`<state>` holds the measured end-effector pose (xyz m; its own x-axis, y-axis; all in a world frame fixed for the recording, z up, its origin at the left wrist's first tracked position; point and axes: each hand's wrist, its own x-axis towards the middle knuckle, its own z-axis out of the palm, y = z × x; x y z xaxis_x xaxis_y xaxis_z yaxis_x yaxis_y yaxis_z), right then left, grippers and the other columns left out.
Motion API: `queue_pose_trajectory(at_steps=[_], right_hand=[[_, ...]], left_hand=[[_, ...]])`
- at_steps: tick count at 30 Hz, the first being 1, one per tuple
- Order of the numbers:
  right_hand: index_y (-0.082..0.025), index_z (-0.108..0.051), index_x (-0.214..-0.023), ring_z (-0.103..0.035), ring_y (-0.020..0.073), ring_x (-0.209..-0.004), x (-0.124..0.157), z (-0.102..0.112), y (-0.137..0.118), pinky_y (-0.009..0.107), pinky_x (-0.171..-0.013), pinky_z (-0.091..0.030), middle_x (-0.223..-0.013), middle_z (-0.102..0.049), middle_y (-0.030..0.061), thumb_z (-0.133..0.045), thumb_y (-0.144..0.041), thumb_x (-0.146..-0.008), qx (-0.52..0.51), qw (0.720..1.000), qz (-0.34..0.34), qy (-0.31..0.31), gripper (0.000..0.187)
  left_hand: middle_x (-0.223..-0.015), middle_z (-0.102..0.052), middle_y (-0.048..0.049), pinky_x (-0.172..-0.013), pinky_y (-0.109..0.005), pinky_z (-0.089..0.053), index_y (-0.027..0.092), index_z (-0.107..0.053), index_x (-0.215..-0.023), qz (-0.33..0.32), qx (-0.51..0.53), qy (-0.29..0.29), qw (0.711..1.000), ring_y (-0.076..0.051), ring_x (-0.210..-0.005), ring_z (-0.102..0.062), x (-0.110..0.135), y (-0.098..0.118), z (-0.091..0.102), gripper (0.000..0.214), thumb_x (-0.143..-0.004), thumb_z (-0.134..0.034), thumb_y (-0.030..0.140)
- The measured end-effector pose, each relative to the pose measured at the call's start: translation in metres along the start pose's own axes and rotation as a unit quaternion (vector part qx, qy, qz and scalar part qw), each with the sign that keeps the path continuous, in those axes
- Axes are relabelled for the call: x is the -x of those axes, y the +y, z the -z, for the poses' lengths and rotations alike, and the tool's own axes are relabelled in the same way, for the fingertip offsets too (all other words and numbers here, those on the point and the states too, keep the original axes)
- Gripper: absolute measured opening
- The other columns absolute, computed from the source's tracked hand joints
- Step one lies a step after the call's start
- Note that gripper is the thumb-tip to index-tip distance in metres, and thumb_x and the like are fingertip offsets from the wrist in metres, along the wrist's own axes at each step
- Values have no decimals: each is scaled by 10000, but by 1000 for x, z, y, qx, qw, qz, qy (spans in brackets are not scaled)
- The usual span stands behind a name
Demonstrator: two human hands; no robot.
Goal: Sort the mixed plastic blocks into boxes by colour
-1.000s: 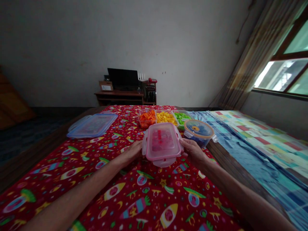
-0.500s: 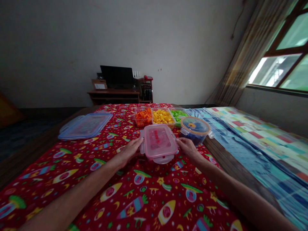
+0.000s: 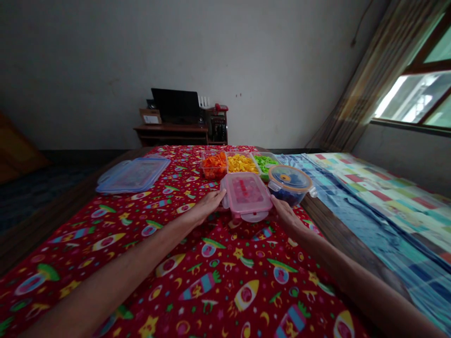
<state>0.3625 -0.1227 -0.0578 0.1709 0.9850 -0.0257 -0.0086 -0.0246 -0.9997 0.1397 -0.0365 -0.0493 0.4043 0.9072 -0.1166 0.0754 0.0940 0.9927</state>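
Observation:
A rectangular food container with a pink lid (image 3: pixel 248 193) sits on the red patterned cloth in front of me. My left hand (image 3: pixel 210 203) grips its left side by the clip, and my right hand (image 3: pixel 283 210) grips the right side. Fingers below the rim are partly hidden. Red contents show dimly through the lid, and its front flap hangs outward. Just behind it stands a clear divided tray with orange pieces (image 3: pixel 214 165), yellow pieces (image 3: pixel 242 164) and green pieces (image 3: pixel 265 163). Touching or close to my right hand is a round lidded container (image 3: pixel 291 180) with dark blue contents.
Clear lids with blue edging (image 3: pixel 136 174) lie stacked at the left of the red cloth (image 3: pixel 225 286). A brown wooden edge (image 3: pixel 327 220) runs along the right, beside a bed with checked covers (image 3: pixel 380 202). A desk with a monitor (image 3: pixel 176 105) stands at the wall.
Both hands have shifted the pink-lidded container slightly forward and right, closer to the divided tray and the round container. My view has turned slightly left and down.

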Motion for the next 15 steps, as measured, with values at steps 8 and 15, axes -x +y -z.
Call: queue_pose_trajectory(at_steps=[8, 15], right_hand=[[-204, -491, -634, -493, 142, -603, 9, 1, -6, 312, -626, -529, -645, -509, 18, -596, -655, -683, -18, 1000, -6, 0, 466], [-203, -573, -731, -604, 212, -727, 7, 10, 3, 316, -638, -536, -755, -642, 75, -474, -604, -783, 75, 997, 26, 24, 416]], left_hand=[[-1038, -718, -70, -917, -354, -517, 190, -694, -1004, 22, 70, -40, 997, -212, -1032, -627, 6, 1, -1, 371, -870, -529, 494], [-951, -722, -104, -990, -351, -456, 132, -705, -904, 64, 179, -68, 979, -187, -938, -651, 11, -10, 1, 318, -913, -453, 325]])
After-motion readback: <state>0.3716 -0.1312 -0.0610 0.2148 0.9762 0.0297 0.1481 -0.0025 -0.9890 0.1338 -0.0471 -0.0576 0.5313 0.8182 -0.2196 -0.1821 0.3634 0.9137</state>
